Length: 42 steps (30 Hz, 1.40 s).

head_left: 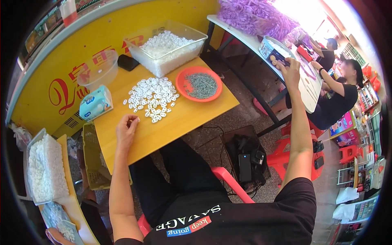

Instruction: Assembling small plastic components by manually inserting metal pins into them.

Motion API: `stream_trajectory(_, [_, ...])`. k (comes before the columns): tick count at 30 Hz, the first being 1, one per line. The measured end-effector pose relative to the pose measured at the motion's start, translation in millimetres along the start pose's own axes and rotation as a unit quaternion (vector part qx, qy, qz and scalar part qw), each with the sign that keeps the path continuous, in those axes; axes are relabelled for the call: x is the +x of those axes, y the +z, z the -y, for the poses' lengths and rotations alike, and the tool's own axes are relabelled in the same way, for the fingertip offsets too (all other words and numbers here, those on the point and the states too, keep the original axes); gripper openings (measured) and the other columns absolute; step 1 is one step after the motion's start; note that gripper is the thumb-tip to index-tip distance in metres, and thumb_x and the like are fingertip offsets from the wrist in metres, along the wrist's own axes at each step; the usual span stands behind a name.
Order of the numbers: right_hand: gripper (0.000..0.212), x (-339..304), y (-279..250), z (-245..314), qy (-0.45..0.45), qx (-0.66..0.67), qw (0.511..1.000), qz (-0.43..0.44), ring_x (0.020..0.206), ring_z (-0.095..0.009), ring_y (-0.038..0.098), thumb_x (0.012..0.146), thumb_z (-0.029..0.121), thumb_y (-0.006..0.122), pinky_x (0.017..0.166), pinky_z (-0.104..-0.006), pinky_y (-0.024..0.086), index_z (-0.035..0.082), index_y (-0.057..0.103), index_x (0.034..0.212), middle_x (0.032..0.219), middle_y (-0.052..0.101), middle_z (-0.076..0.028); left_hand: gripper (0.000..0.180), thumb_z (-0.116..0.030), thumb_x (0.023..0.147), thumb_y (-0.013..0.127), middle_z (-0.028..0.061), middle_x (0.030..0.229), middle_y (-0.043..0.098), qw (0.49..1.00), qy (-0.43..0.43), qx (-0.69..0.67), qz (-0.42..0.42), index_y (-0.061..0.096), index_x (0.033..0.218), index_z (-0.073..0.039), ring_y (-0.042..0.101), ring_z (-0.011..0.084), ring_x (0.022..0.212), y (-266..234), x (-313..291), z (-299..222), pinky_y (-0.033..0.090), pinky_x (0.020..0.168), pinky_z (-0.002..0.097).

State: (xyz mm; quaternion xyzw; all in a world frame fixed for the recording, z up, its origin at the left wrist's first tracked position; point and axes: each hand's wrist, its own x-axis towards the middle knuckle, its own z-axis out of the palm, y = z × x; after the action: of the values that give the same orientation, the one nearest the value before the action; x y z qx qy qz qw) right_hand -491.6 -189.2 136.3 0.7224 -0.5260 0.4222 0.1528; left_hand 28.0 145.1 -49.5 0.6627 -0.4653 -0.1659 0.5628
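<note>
- left hand (126, 130) is resting on the wooden worktop (171, 122), fingers curled in, tips pinched on a small white bead (137, 119)
- just past those fingertips there's a loose scatter of the same white beads (152, 98) spread flat on the worktop
- right of the scatter, still ahead of the left hand: an orange plate (183, 85) with a little heap of grey pins in it
- left of the scatter sits a tissue pack (95, 103), and behind that a clear round bowl (98, 70)
- farther out from the left hand, a clear tub (192, 45) full of white beads, with a dark phone (128, 62) beside it
- right hand (290, 70) is stretched way out to the side, well apart from the left one, gripping the edge of a round tin (271, 49) on a white table (245, 34)
- beyond the right hand, a purple pile (253, 16) on that table, and other people sitting at it
</note>
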Motion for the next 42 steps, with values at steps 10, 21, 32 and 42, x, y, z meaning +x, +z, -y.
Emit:
stream_trajectory(10, [0.052,10,17,26,0.086,-0.073,0.994,-0.007,0.101,-0.035,0.062,0.076,0.038,0.079,0.086,-0.0437,0.051,0.010,0.060,0.116,0.115,0.052,-0.018,0.013,-0.008,0.088,0.067,0.0030,0.074,0.061,0.994,0.021,0.109,-0.011,0.066,0.099,0.000,0.052,0.0092,0.062,-3,0,-5,0.044,0.058,0.0264])
stream_trajectory(21, [0.044,1,-6,4,-0.115,0.025,0.989,-0.093,0.104,-0.033,0.056,0.075,0.024,0.080,0.088,-0.0410,0.047,0.000,0.060,0.107,0.105,0.056,-0.017,0.026,-0.005,0.092,0.061,0.0065,0.102,0.061,0.989,0.080,0.074,-0.103,0.060,0.117,0.001,0.059,0.0138,0.071,-1,-3,-9,0.048,0.066,0.0261])
stream_trajectory(32, [0.045,-81,-56,249,-0.312,0.376,0.872,0.028,0.083,-0.021,0.053,0.062,0.005,0.087,0.066,-0.0302,0.045,0.004,0.059,0.098,0.096,0.053,-0.008,0.019,-0.010,0.095,0.061,0.0048,0.100,0.063,0.989,0.104,-0.066,0.085,0.063,0.112,-0.004,0.062,0.0167,0.085,85,-55,-86,0.051,0.077,0.0305])
stream_trajectory(42, [0.045,-176,26,383,-0.431,0.613,0.640,0.170,0.091,-0.033,0.056,0.061,0.004,0.085,0.077,-0.0403,0.048,0.005,0.058,0.098,0.099,0.053,-0.013,0.023,-0.010,0.084,0.060,0.0146,0.103,0.057,0.919,0.240,0.253,-0.183,0.057,0.106,-0.004,0.056,0.0344,0.099,133,-58,-72,0.043,0.084,0.0430])
